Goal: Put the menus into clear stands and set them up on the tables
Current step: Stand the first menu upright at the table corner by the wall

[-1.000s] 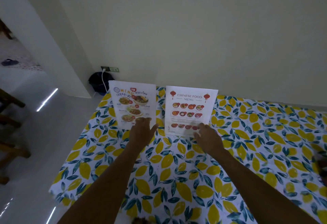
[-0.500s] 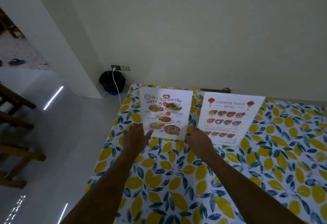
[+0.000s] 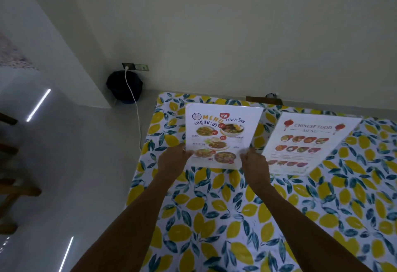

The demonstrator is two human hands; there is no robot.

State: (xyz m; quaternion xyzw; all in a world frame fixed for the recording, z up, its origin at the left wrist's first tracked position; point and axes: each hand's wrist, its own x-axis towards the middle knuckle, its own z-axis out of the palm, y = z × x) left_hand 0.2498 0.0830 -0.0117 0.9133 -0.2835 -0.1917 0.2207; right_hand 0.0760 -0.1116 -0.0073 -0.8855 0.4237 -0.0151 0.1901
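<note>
Two menus in clear stands stand upright on a table with a lemon-print cloth [image 3: 214, 211]. The Thai menu [image 3: 221, 132] is near the table's far left corner. My left hand [image 3: 171, 160] grips its lower left edge and my right hand [image 3: 254, 164] grips its lower right edge. The Chinese food menu [image 3: 309, 142] stands to the right, apart from both hands; my right hand hides part of its lower left corner.
The table's left edge drops to a grey floor. A dark bin [image 3: 124, 85] sits in the wall corner, with a white cable [image 3: 137, 117] running from a wall socket [image 3: 135, 66]. Wooden chair parts [image 3: 12, 185] show at far left. The wall is close behind the menus.
My right hand left the Chinese menu and moved to the Thai menu. Both hands now hold the Thai menu by its lower edges. The view has shifted left.
</note>
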